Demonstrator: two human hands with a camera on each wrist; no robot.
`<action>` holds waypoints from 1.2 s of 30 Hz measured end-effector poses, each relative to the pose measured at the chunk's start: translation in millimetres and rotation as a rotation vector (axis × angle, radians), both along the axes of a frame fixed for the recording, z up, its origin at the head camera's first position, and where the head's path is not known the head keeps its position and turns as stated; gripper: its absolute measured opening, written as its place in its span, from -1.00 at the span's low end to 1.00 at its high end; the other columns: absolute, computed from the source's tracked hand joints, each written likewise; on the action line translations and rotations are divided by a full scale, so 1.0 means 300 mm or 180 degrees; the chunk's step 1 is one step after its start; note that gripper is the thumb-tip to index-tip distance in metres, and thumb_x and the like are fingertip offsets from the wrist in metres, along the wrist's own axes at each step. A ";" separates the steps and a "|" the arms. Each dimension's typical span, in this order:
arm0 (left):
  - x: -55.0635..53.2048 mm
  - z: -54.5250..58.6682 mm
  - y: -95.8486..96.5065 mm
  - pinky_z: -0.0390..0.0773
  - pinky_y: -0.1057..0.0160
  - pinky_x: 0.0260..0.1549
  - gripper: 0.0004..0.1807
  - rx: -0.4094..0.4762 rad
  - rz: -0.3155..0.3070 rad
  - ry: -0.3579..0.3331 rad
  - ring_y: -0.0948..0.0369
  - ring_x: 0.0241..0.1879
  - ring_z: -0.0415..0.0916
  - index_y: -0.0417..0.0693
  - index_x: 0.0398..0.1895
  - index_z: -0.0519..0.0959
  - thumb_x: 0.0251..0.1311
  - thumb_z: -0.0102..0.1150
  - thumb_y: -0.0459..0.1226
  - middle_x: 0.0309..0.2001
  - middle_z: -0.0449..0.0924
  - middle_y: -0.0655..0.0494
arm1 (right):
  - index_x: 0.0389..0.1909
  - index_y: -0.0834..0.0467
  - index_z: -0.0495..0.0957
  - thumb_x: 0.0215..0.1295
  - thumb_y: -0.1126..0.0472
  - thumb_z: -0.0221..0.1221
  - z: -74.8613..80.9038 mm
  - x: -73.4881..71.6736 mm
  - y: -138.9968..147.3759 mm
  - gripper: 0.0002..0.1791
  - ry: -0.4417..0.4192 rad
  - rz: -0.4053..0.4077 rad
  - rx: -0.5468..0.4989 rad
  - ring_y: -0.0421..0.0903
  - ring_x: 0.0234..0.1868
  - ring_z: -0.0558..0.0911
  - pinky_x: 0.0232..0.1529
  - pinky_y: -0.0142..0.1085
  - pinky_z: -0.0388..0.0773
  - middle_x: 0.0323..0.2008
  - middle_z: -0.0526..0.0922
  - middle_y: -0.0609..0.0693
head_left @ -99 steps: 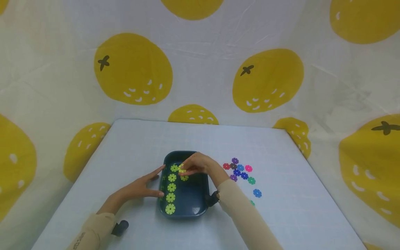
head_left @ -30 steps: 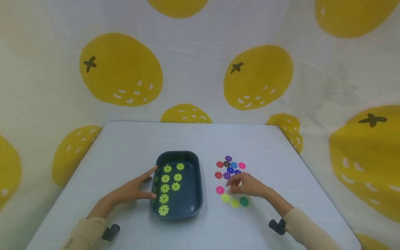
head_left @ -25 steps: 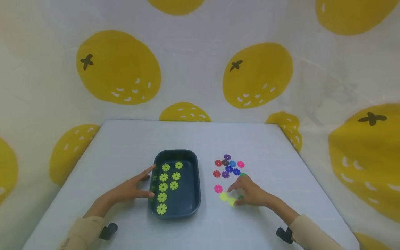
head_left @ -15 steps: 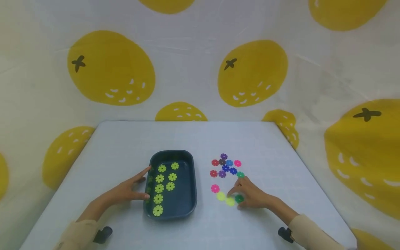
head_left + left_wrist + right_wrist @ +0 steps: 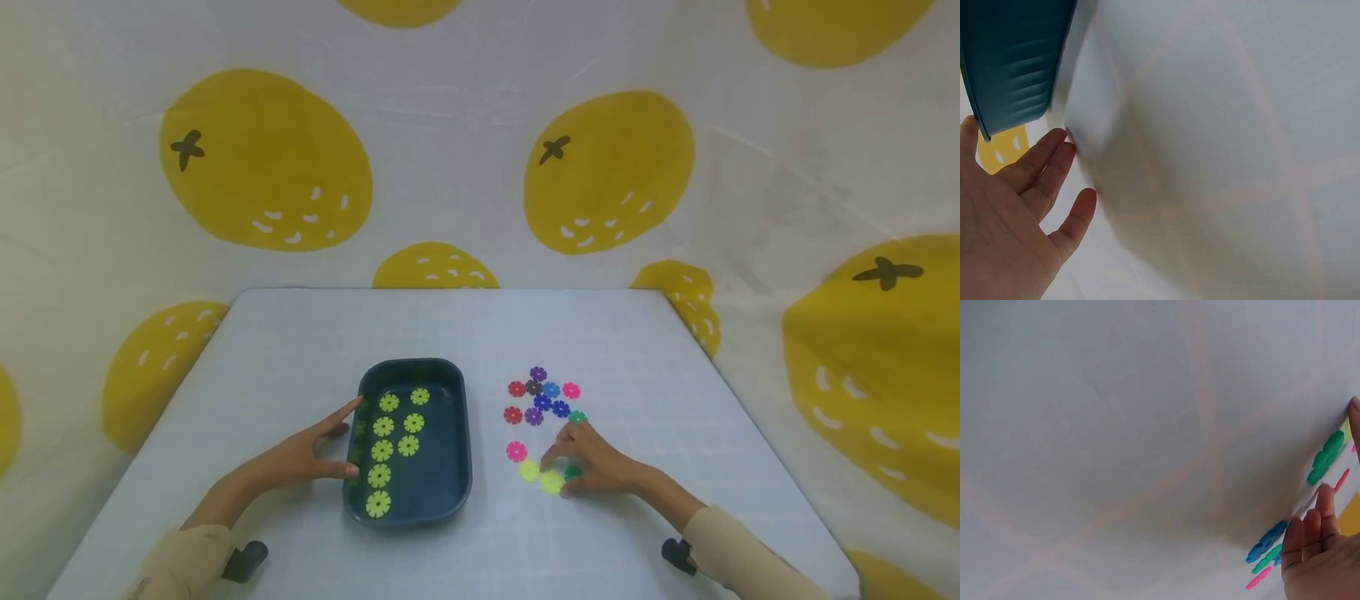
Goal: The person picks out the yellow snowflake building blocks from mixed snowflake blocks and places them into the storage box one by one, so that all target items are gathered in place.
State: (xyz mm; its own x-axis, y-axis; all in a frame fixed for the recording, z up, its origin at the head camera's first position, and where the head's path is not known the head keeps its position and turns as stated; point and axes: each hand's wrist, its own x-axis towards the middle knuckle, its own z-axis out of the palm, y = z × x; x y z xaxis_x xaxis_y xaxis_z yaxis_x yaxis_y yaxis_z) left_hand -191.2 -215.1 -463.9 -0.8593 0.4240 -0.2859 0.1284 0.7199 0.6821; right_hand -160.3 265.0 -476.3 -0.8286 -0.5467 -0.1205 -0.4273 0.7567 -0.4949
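Note:
Yellow-green notched plastic discs, like flower-shaped interlocking pieces, lie in a dark blue tray (image 5: 442, 492): a longer left column and a shorter one beside it. My left hand (image 5: 311, 454) rests against the tray's left side, thumb and index finger spread along its edge; in the left wrist view the fingers (image 5: 1054, 165) are extended near the tray wall. Right of the tray, my right hand (image 5: 600, 462) has thumb and index finger at opposite edges of a yellow-green disc (image 5: 552, 482). A green disc (image 5: 572, 472) is partly hidden under that hand.
Another yellow-green disc (image 5: 529, 471) and a pink disc (image 5: 516, 451) lie left of the right hand. Farther back is a cluster of red, purple, brown, blue and pink discs (image 5: 542, 402). Patterned cloth (image 5: 450, 167) hangs behind the table.
My right hand has left the tray, where it held a yellow-green disc that now lies in the second column, then closed its fingers around another disc. More discs now fill that column.

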 end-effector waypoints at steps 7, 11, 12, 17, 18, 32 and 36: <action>0.003 0.008 0.002 0.04 -0.53 0.28 0.22 0.0016 0.0014 0.0006 -0.38 0.48 -0.08 0.41 0.60 -0.20 0.00 0.45 0.11 0.50 0.05 -0.36 | -0.11 -0.15 0.70 0.04 0.14 0.48 0.001 0.002 -0.013 -0.65 0.0018 -0.0038 -0.0005 -0.19 -0.02 0.37 -0.04 -0.25 0.46 -0.14 0.46 -0.18; 0.005 0.007 0.003 0.03 -0.53 0.28 0.22 0.0029 0.0007 -0.0001 -0.38 0.48 -0.10 0.40 0.60 -0.20 0.01 0.45 0.11 0.50 0.05 -0.36 | -0.13 -0.09 0.66 0.04 0.18 0.46 -0.004 0.014 -0.021 -0.66 0.0037 -0.0098 -0.0042 -0.19 -0.03 0.44 0.00 -0.20 0.52 -0.16 0.53 -0.23; 0.005 0.007 0.003 0.03 -0.53 0.28 0.22 0.0029 0.0006 -0.0001 -0.38 0.48 -0.10 0.39 0.60 -0.20 0.01 0.45 0.11 0.50 0.05 -0.36 | -0.14 -0.08 0.64 0.05 0.20 0.45 -0.005 0.019 -0.024 -0.67 0.0015 -0.0130 -0.0049 -0.20 -0.05 0.45 0.00 -0.20 0.53 -0.18 0.54 -0.24; 0.006 0.006 0.003 0.04 -0.53 0.27 0.22 0.0025 0.0011 0.0004 -0.39 0.48 -0.09 0.38 0.61 -0.20 0.00 0.45 0.12 0.50 0.05 -0.37 | -0.17 -0.06 0.58 0.10 0.23 0.41 -0.005 0.043 -0.038 -0.70 -0.0086 -0.0318 -0.0026 -0.27 -0.19 0.44 -0.08 -0.24 0.51 -0.31 0.51 -0.27; 0.006 0.006 0.002 0.04 -0.53 0.27 0.22 0.0025 0.0012 0.0004 -0.39 0.48 -0.09 0.38 0.61 -0.20 0.00 0.45 0.12 0.50 0.05 -0.37 | -0.17 -0.06 0.58 0.10 0.23 0.41 -0.003 0.048 -0.040 -0.71 -0.0090 -0.0340 -0.0018 -0.28 -0.21 0.44 -0.09 -0.23 0.50 -0.32 0.51 -0.28; 0.001 -0.008 -0.002 0.05 -0.52 0.28 0.22 0.0021 0.0009 0.0048 -0.36 0.48 -0.05 0.38 0.61 -0.18 -0.01 0.45 0.13 0.51 0.05 -0.35 | -0.20 0.05 0.74 0.25 0.21 0.31 -0.001 0.071 -0.025 -0.87 -0.0270 -0.0609 -0.0289 -0.19 -0.22 0.65 -0.19 -0.42 0.62 -0.24 0.76 -0.17; -0.001 -0.011 -0.001 0.05 -0.51 0.29 0.21 0.0002 0.0005 0.0078 -0.35 0.48 -0.04 0.36 0.61 -0.17 -0.01 0.44 0.14 0.51 0.05 -0.35 | -0.21 0.06 0.74 0.24 0.18 0.33 0.006 0.072 -0.027 -0.87 -0.0414 -0.0965 -0.0428 -0.20 -0.27 0.63 -0.22 -0.36 0.62 -0.28 0.75 -0.13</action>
State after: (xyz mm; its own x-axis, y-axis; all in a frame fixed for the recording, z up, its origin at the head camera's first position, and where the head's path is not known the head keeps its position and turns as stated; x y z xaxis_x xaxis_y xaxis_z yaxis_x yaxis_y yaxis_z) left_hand -191.4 -215.5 -467.2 -0.8667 0.4229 -0.2644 0.1440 0.7197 0.6792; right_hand -138.8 256.9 -474.5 -0.9380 -0.2965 -0.1794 -0.1202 0.7638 -0.6342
